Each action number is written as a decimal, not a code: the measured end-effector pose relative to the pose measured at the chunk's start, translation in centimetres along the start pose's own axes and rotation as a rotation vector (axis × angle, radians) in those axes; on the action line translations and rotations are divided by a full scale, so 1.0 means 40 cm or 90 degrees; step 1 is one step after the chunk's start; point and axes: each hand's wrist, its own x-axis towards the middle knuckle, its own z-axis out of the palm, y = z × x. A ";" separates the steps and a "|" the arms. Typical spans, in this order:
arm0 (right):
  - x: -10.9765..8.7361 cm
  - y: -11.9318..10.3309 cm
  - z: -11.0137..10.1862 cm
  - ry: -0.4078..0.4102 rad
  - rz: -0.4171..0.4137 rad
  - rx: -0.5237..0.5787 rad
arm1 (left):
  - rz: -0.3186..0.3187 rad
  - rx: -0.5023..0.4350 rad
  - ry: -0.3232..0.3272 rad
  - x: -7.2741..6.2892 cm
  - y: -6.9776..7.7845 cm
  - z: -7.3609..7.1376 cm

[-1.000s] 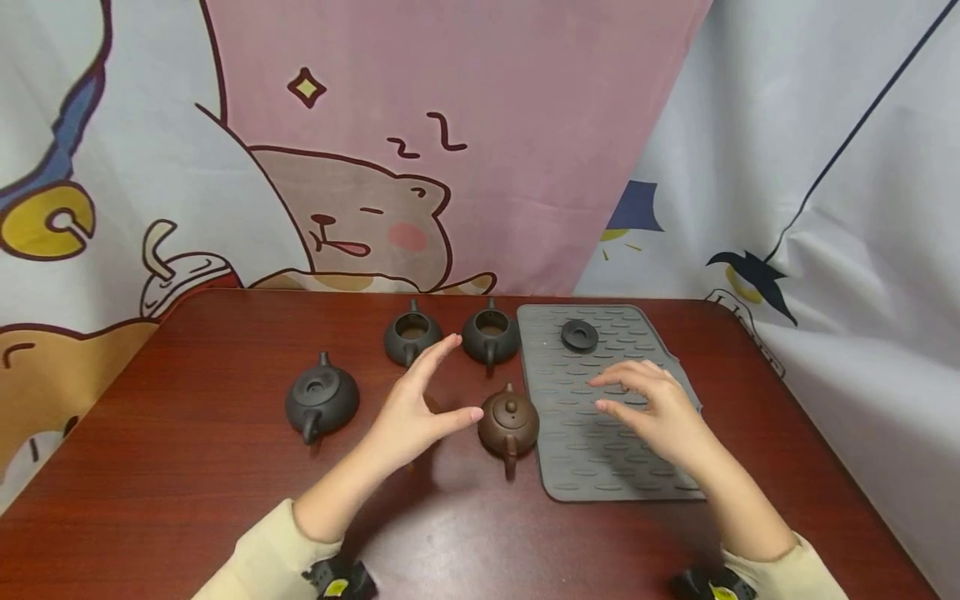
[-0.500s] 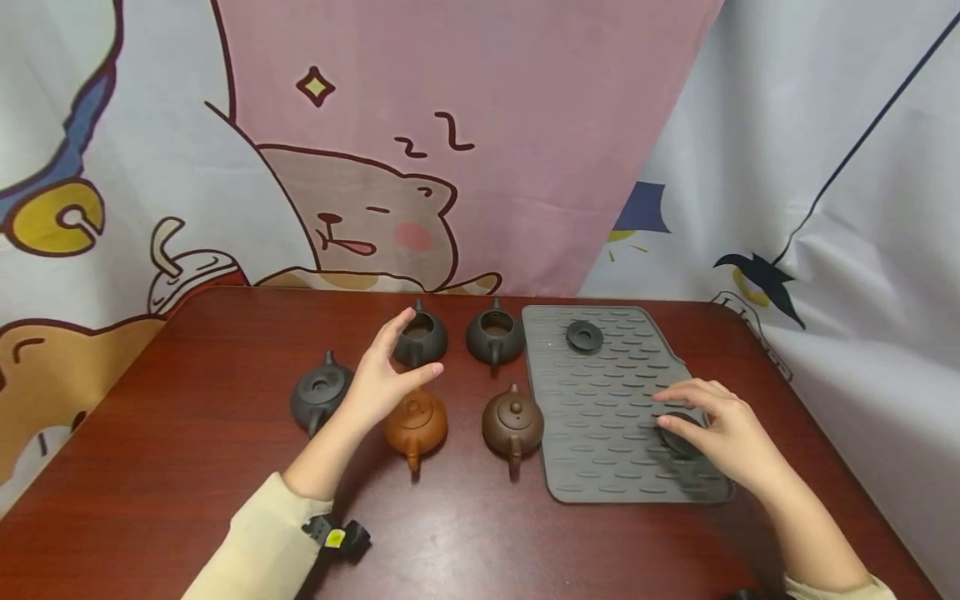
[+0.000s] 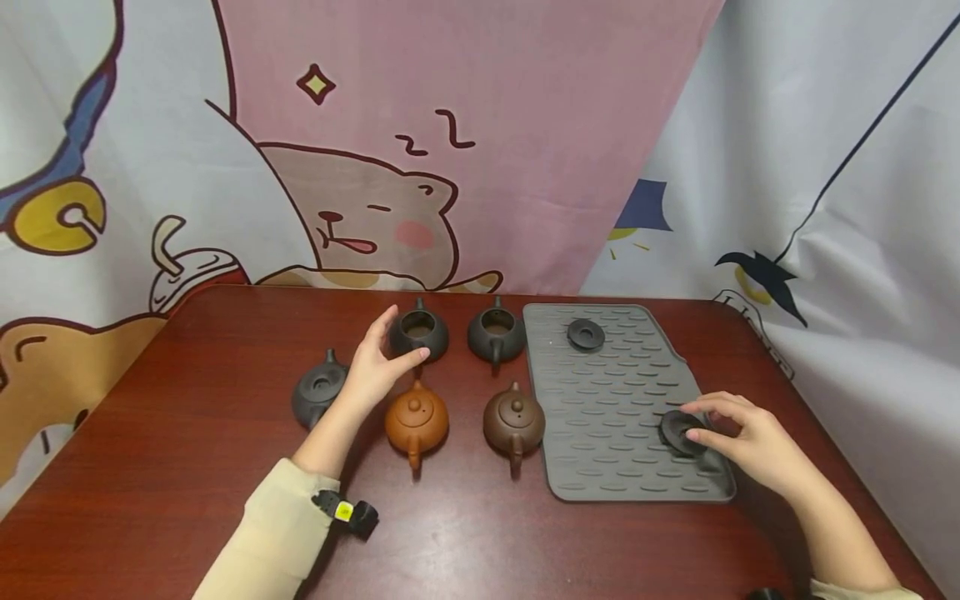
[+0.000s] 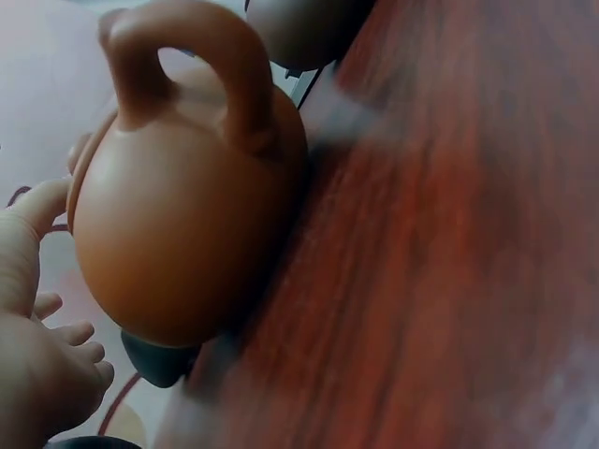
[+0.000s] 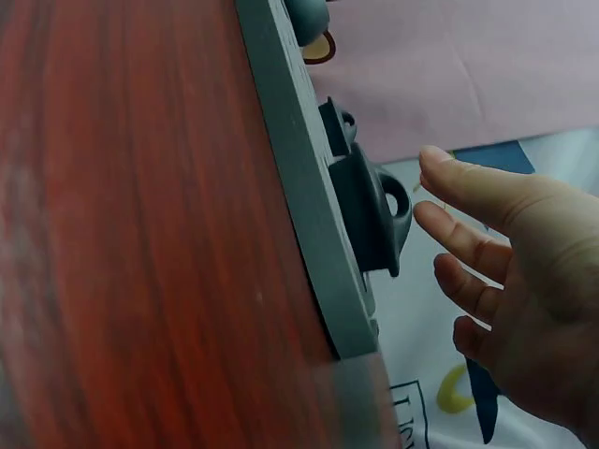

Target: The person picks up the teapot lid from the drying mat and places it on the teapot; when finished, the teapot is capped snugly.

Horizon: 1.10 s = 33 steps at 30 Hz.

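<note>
My left hand (image 3: 372, 364) reaches beside an open dark teapot (image 3: 420, 335), fingers spread and thumb in front of its rim; whether it touches the pot I cannot tell. An orange-brown lidded teapot (image 3: 417, 421) stands just right of that wrist and fills much of the left wrist view. Over the right part of the grey mat (image 3: 600, 433), my right hand (image 3: 757, 437) hovers close to a dark teapot lid (image 3: 678, 432). In the right wrist view a small gap separates its fingertips (image 5: 432, 157) from the knob of the lid (image 5: 365, 210).
Another uncovered dark teapot (image 3: 496, 335) stands near the back. A dark brown lidded teapot (image 3: 513, 421) touches or nearly touches the mat's left edge. Left of the left forearm is a dark lidded teapot (image 3: 317, 392). A second dark lid (image 3: 586, 334) lies on the mat's far part.
My left hand has moved left and back to the open dark teapot, uncovering the orange-brown one. My right hand has moved right to the near lid, which its arm hid before.
</note>
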 end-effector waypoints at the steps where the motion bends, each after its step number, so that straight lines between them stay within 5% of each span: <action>1: -0.001 0.006 0.000 -0.002 0.002 0.003 | -0.007 0.000 -0.001 0.001 -0.004 0.001; 9: -0.007 0.034 0.007 -0.008 -0.003 0.011 | -0.040 0.002 0.002 0.012 -0.036 0.011; 18: -0.010 0.046 0.018 0.004 -0.004 0.017 | -0.046 0.001 0.033 0.017 -0.062 0.032; 33: -0.008 0.035 0.026 0.029 -0.022 0.027 | -0.041 0.051 0.018 0.019 -0.076 0.035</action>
